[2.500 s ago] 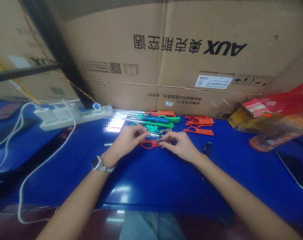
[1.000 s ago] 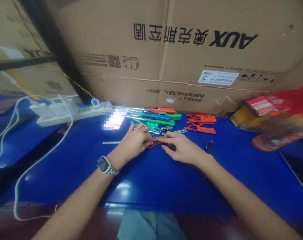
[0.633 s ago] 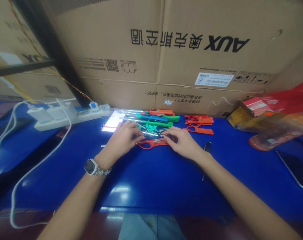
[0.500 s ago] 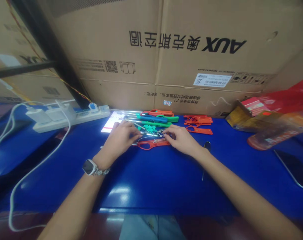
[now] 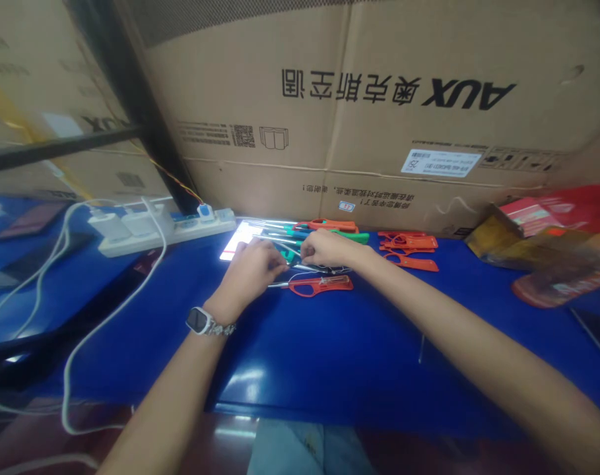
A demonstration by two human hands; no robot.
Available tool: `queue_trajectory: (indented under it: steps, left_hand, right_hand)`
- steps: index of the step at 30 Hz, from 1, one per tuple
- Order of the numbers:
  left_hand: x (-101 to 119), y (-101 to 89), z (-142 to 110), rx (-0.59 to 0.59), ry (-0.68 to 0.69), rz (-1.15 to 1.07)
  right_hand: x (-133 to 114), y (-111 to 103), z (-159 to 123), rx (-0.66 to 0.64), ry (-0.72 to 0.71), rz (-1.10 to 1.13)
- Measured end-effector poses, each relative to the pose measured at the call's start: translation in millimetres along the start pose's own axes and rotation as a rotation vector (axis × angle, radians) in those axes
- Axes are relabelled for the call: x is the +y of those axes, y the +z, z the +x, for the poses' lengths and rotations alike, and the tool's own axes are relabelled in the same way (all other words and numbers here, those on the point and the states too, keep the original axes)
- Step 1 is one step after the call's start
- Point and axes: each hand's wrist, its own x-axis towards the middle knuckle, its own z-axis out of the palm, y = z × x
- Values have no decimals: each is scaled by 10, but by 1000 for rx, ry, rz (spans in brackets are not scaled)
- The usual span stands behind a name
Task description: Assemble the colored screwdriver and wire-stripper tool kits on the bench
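Note:
My left hand (image 5: 255, 267) has its thumb and fingertips pinched together beside a pile of long-nosed lighters; what is between them is too small to make out. My right hand (image 5: 327, 248) reaches over the pile with its fingers curled closed at the small green parts (image 5: 290, 254); anything in them is hidden. An orange lighter half (image 5: 329, 284) with a metal tube lies in front of both hands, its inside facing up. Behind them lie a green handle (image 5: 360, 237) and an orange handle (image 5: 336, 225). A thin white wire runs near my left fingertips.
Orange handle shells (image 5: 412, 262) lie to the right. A lit screen (image 5: 234, 245) sits left of the pile, near a white power strip (image 5: 191, 232) with plugs and cables. A large cardboard box (image 5: 329, 145) stands behind. At right are a small carton (image 5: 498, 241) and a bottle (image 5: 552, 284).
My right hand has moved left and away from me, from the orange lighter half to the green parts. My left hand stays pinched near the same place. The view has shifted slightly left.

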Motion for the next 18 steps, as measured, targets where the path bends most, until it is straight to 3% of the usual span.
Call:
queue_trajectory:
  steps: [5,8,11,14,18]
  left_hand:
    - [-5,37,-7,22,33,5]
    - [29,34,-2,26,29,-13]
    - [87,29,8,38,64,-72]
    - [157,38,13,80,137,-122]
    - [263,72,2,132,228,-144]
  right_hand:
    - [-27,-29,35,-22,-10,-32]
    - [28,-32,-38,119,-34,58]
    - [109,8,-265,354,-5,399]
    - [138,126,-581,416,53,858]
    - [67,348,-857,564,161,1150]
